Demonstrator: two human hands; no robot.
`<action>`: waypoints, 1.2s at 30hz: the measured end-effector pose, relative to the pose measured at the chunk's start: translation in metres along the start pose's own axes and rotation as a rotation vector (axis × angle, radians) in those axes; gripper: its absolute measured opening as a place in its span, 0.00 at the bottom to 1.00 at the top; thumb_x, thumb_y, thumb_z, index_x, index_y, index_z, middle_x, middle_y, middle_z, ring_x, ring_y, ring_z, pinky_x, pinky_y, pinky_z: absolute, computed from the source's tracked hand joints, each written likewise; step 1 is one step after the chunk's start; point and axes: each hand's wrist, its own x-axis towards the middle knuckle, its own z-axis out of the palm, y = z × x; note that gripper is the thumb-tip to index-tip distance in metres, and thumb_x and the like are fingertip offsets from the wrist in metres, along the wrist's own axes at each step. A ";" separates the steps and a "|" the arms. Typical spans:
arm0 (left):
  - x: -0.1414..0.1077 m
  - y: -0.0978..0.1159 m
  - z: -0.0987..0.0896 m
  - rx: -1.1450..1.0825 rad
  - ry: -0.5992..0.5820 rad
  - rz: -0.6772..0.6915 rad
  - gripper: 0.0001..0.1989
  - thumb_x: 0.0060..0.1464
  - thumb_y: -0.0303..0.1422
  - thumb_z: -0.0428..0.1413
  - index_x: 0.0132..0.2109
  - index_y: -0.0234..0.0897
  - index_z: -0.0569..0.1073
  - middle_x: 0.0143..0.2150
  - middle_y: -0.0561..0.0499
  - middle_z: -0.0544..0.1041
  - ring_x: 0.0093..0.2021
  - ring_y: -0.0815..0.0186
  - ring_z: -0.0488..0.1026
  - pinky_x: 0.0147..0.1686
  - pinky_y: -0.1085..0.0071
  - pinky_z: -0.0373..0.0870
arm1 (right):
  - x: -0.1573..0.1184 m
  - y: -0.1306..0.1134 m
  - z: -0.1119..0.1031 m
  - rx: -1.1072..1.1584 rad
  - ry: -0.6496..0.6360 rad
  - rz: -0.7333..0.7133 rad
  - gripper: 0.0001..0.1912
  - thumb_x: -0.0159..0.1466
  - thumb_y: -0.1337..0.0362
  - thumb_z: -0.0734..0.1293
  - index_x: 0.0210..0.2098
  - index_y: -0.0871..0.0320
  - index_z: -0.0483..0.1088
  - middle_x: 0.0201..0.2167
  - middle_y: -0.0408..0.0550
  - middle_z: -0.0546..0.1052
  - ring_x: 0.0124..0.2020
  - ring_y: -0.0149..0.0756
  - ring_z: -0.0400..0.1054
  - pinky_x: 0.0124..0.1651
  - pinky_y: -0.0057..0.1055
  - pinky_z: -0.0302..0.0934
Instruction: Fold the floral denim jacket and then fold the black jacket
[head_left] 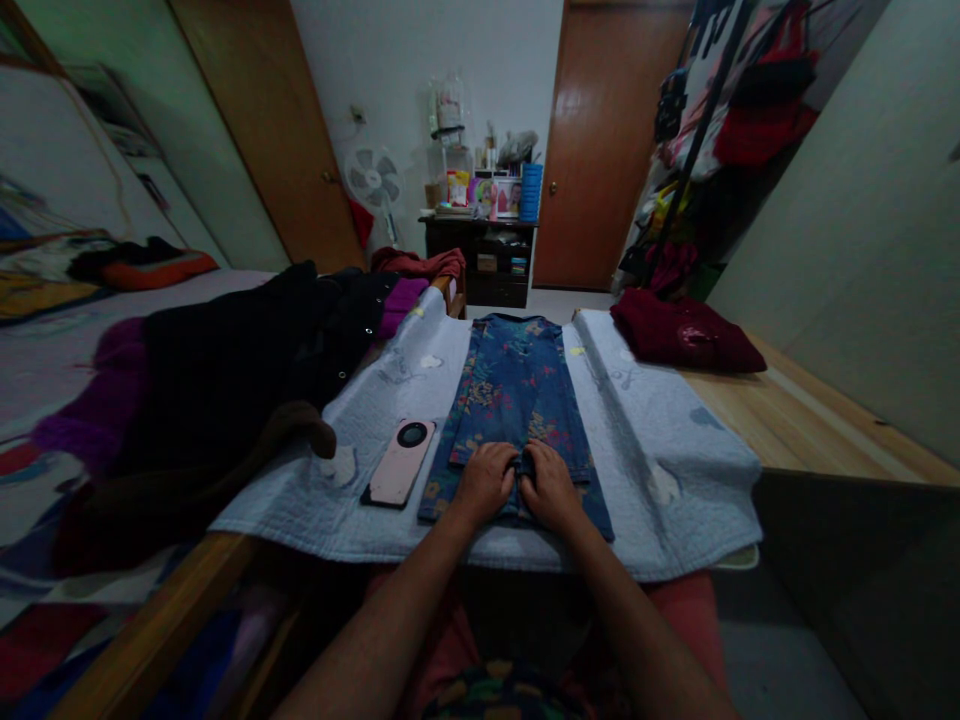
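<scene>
A blue floral garment (517, 380) lies lengthwise on a light quilted cloth (660, 440), its near part folded in layers. My left hand (487, 478) and my right hand (547, 484) are side by side on its near end, a small gap between them. The fingers of both hands are curled and pinch the fabric near the middle. Left of the garment, a pink phone (399, 465) with a round black camera ring rests on the cloth.
Dark clothing (247, 350) is heaped on the left beside the quilted cloth. A folded dark red garment (686, 333) sits at the right on a wooden surface (810, 420). Farther back are a white fan (373, 178) and a dark shelf (480, 255) with items.
</scene>
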 end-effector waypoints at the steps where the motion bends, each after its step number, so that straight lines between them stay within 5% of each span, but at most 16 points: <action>1: 0.000 0.000 0.000 0.000 0.003 0.001 0.14 0.54 0.23 0.52 0.48 0.38 0.70 0.48 0.47 0.74 0.50 0.59 0.68 0.53 0.59 0.65 | 0.000 0.000 0.000 -0.005 -0.005 -0.003 0.25 0.58 0.70 0.61 0.56 0.65 0.65 0.58 0.61 0.67 0.60 0.45 0.58 0.62 0.46 0.54; 25: 0.000 0.001 -0.002 -0.013 -0.002 -0.001 0.14 0.54 0.24 0.52 0.48 0.38 0.71 0.48 0.47 0.74 0.51 0.60 0.68 0.55 0.60 0.64 | 0.001 0.003 0.001 0.023 -0.008 -0.034 0.21 0.57 0.70 0.61 0.50 0.64 0.69 0.55 0.61 0.69 0.58 0.46 0.60 0.62 0.46 0.54; 36: 0.000 0.002 -0.002 -0.013 -0.022 0.006 0.16 0.54 0.24 0.51 0.50 0.38 0.70 0.49 0.47 0.73 0.51 0.60 0.67 0.56 0.60 0.63 | 0.002 -0.003 -0.006 0.022 -0.092 -0.015 0.29 0.59 0.72 0.59 0.60 0.63 0.62 0.58 0.54 0.69 0.61 0.44 0.57 0.65 0.45 0.50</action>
